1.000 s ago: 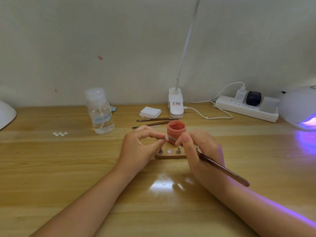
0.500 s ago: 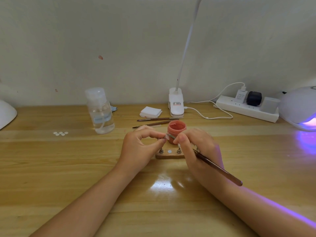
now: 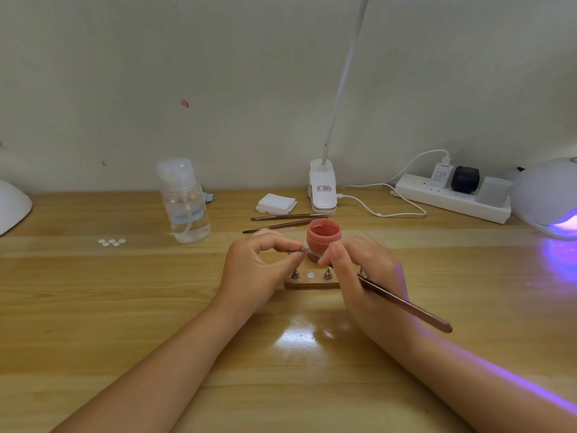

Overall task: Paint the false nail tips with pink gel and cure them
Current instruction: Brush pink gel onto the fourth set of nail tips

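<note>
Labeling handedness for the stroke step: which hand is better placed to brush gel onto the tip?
Right. The right hand already grips the brush, bristle end at the nail tip pinched by the left hand. The open pink gel pot sits just behind.

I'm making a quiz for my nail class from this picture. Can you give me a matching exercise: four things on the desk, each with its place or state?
Things:
1. gel pot
2. brush
3. clear bottle
4. nail lamp

Places or states:
A. glowing purple, far right
B. open, behind the hands
C. standing on the left
D. held in the right hand

Pairs: 1-B, 2-D, 3-C, 4-A
</note>
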`<state>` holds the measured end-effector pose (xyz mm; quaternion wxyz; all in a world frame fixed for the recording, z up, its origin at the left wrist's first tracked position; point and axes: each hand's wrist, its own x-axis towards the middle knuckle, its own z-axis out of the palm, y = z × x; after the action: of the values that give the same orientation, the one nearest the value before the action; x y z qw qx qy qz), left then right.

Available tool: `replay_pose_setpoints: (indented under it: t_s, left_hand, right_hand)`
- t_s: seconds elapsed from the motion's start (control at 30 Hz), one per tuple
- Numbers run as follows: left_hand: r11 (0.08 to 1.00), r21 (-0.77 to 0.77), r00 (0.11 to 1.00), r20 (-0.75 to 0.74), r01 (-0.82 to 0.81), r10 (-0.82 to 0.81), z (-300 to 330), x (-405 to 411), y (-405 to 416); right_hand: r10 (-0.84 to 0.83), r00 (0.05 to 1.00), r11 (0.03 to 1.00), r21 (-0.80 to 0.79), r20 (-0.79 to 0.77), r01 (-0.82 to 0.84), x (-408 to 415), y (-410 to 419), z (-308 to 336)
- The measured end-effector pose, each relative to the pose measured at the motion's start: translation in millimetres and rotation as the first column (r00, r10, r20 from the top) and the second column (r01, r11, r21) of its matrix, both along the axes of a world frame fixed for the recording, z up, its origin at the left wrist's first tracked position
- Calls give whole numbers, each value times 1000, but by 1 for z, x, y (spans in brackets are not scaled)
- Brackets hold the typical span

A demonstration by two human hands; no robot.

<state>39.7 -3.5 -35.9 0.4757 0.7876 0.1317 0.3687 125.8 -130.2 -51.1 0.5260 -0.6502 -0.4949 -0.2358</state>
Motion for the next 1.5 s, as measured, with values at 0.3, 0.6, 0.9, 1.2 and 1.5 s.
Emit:
replay_pose_setpoints:
  t_s: [0.3, 0.6, 0.9, 1.2, 1.5]
  left_hand:
    - [1000, -10, 1000, 3, 11, -11, 0, 0, 0]
    - [1000, 6, 1000, -1, 13, -13, -1, -1, 2]
    - [999, 20, 1000, 2, 31, -31, -4, 1, 4]
    - [1000, 14, 1000, -3, 20, -20, -5, 2, 4]
    - [999, 32, 999, 8, 33, -33, -4, 0, 3]
  right_hand:
    - [12, 999, 998, 58, -44, -9, -1, 0, 1]
    - [65, 994, 996, 63, -85, -60, -2, -4, 1]
    - [31, 993, 999, 26, -116, -28, -3, -2, 5]
    - [58, 989, 996, 81, -133, -48, -3, -2, 4]
    - [85, 996, 996, 5, -41, -85, -6, -4, 3]
